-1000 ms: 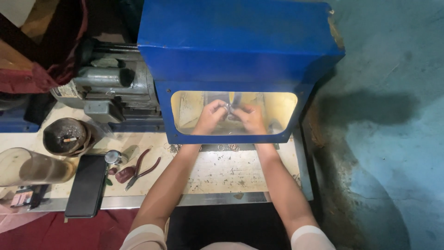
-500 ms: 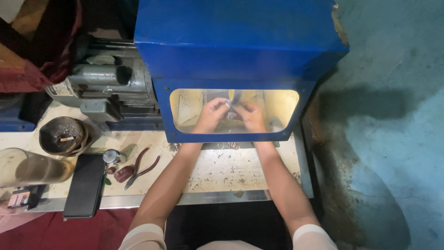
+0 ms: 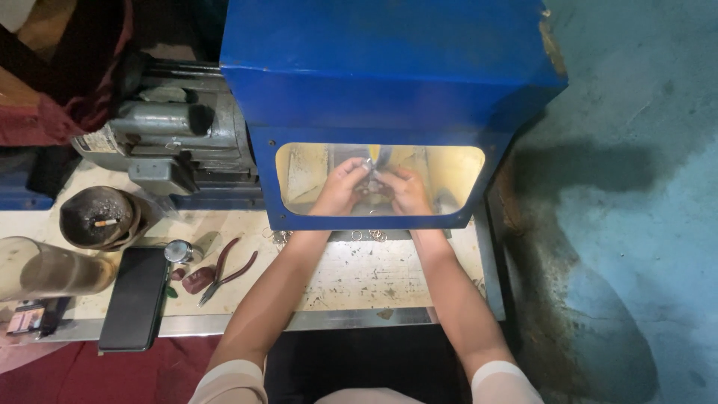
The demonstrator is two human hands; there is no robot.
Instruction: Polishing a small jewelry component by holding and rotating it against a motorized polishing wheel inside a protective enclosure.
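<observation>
Well to the left of the left hand, a tan cylindrical container (image 3: 46, 267) lies on its side at the bench edge, and beside it a flat black phone (image 3: 135, 298) rests face up. Above the phone sits a round dark ashtray bowl (image 3: 99, 217) with a cigarette across it. Nearer the left forearm lie a small round silver-capped tin (image 3: 178, 251) and red-handled pliers (image 3: 228, 269), apart from each other on the worn cream worktop (image 3: 359, 273). Up and left of the hands stands a grey electric motor (image 3: 168, 138), touching the side of the blue metal hood (image 3: 389, 75).

Both arms reach forward through the hood's lit, rounded window. The left hand (image 3: 340, 187) is curled, its fingers pinched on a small shiny metal piece (image 3: 369, 169) held between the two hands; the right hand (image 3: 407, 191) is curled the same way and grips that piece from the other side. The piece is too small to tell its shape. It sits inside the hood, just above both sets of knuckles, at the middle of the window.

Just below the wrists, at the hood's lower lip, a few small metal rings (image 3: 372, 236) lie on the worktop. To the right of the right arm is stained blue-grey concrete floor (image 3: 636, 224).
</observation>
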